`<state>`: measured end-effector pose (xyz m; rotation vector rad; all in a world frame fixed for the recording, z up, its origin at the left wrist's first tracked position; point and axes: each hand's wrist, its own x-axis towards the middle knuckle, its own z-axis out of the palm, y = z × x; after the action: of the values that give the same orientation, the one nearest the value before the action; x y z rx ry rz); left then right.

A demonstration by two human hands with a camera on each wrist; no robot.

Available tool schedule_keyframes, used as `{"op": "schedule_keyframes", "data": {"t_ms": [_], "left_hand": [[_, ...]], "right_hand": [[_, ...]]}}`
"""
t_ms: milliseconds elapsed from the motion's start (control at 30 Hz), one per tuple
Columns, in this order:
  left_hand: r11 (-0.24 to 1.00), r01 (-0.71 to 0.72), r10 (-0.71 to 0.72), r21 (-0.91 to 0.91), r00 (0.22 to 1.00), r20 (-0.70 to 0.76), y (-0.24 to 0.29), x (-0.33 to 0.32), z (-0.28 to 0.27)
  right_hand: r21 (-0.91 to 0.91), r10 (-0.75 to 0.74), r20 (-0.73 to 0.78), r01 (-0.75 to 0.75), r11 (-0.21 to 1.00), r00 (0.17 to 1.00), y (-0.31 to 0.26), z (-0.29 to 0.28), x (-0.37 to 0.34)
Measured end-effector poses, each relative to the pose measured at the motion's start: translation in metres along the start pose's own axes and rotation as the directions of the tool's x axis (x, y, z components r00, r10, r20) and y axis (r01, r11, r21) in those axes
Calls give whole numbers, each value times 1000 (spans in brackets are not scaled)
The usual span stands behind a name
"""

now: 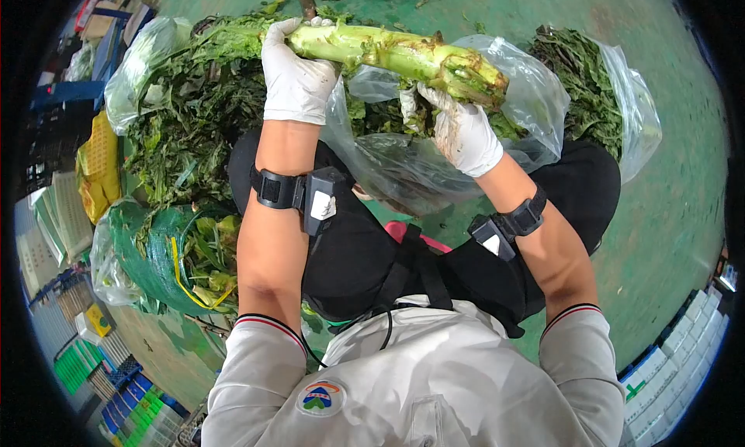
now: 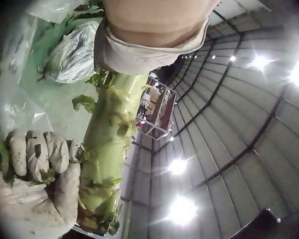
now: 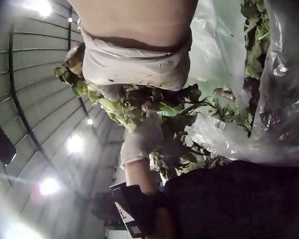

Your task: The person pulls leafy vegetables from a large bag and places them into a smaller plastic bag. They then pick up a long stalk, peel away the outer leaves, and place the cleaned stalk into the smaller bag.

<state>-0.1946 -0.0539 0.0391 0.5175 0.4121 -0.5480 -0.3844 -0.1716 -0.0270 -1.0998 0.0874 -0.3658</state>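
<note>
A thick pale-green celtuce stalk (image 1: 380,50) lies raised across the head view, its trimmed butt end to the right and its leafy end to the left. My gloved left hand (image 1: 299,73) grips it near the leafy end. Close under the butt end is my gloved right hand (image 1: 464,133). Its fingers (image 2: 38,154) are curled towards the palm in the left wrist view, with green leaf scraps (image 2: 48,176) between them. The right thumb lies right along the stalk's side. Dirt and leaf bits stain the right glove.
A large heap of dark leaves (image 1: 182,109) lies on the left. In front sits an opened clear plastic bag (image 1: 419,168) with leaves. Another leaf-filled bag (image 1: 582,82) stands at the right. A green mesh sack (image 1: 151,249) lies lower left, near a yellow bag (image 1: 98,168). The floor (image 1: 660,191) is green.
</note>
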Motion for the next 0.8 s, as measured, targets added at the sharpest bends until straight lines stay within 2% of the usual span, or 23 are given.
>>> {"op": "schedule_keyframes", "data": {"t_ms": [67, 167, 200, 300, 333, 433, 500, 567, 600, 700, 767, 800], "left_hand": [[1000, -12, 12, 14, 1000, 4, 0, 3, -2], [1000, -1, 1, 29, 1000, 1, 2, 1, -2], [999, 8, -8, 32, 1000, 0, 3, 0, -1], [998, -3, 3, 65, 1000, -12, 7, 8, -7], [997, -20, 21, 74, 999, -25, 10, 9, -7], [995, -63, 68, 76, 996, -65, 12, 12, -5], [995, -92, 97, 45, 990, -102, 14, 14, -4], [988, -116, 119, 102, 993, -19, 19, 17, -10], [983, -129, 127, 129, 992, 23, 22, 19, -13], [994, -98, 96, 48, 995, 35, 39, 26, -9], [987, -125, 121, 98, 992, 44, 43, 26, -7], [988, -123, 118, 92, 992, 51, 47, 28, -8]], "right_hand": [[363, 220, -16, -199, 910, 975, -27, 18, 2], [370, 309, -57, -268, 890, 949, -42, 22, -6], [262, 284, -126, -244, 934, 951, -46, 28, -3], [285, 248, -97, -212, 935, 964, -47, 30, 5], [224, 207, -113, -178, 958, 972, -47, 38, 7], [256, 238, -39, -220, 941, 971, -46, 29, 7], [83, 235, -87, -228, 970, 968, -50, 31, 7], [-20, 244, -93, -246, 969, 965, -53, 32, 6], [1, 284, -57, -284, 959, 957, -54, 31, 3], [31, 398, 62, -401, 916, 915, -57, 20, -4], [6, 473, 149, -479, 878, 868, -54, 5, -6], [-108, 533, 85, -524, 845, 842, -51, -1, -7]]}}
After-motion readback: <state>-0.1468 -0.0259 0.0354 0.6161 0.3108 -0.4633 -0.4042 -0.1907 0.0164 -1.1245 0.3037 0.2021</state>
